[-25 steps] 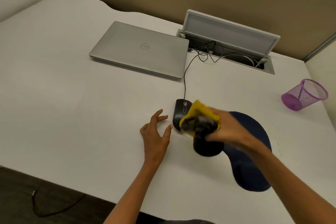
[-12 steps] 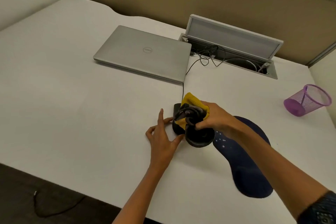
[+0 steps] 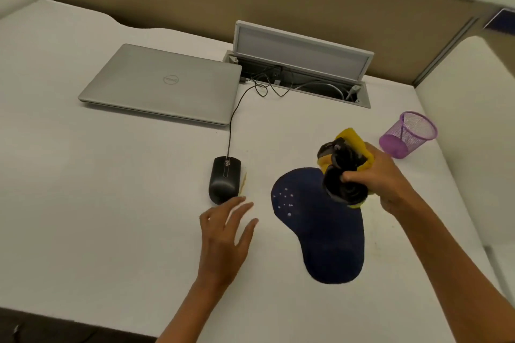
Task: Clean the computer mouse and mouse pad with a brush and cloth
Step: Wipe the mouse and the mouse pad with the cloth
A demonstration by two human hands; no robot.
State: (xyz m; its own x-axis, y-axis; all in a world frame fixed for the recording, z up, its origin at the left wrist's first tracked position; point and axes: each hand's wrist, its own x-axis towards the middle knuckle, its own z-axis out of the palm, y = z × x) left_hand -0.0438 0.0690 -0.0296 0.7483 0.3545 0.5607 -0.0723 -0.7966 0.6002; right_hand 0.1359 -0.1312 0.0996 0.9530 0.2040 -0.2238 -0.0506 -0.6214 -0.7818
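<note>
A yellow and black cloth [image 3: 345, 164] is gripped in the raised right hand [image 3: 381, 178] above the blue mouse pad [image 3: 320, 234]. The left hand [image 3: 225, 234] is spread open, fingertips just beside the black mouse [image 3: 224, 178] on the desk [image 3: 111, 203].

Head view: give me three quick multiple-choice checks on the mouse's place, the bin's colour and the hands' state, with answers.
1. Where is the mouse?
A. On the mouse pad
B. On the bare desk, left of the mouse pad
C. On the laptop

2. What colour is the mesh bin?
A. Purple
B. Green
C. Black

3. What is the right hand doing?
A. Lying flat on the desk
B. Gripping a yellow cloth with a black item
C. Holding the mouse

Answers: 1 B, bare desk separates it from the mouse pad. 2 A, its mesh is purple. 3 B, the fingers curl around the yellow cloth above the pad; the left hand is open, holding nothing.
</note>
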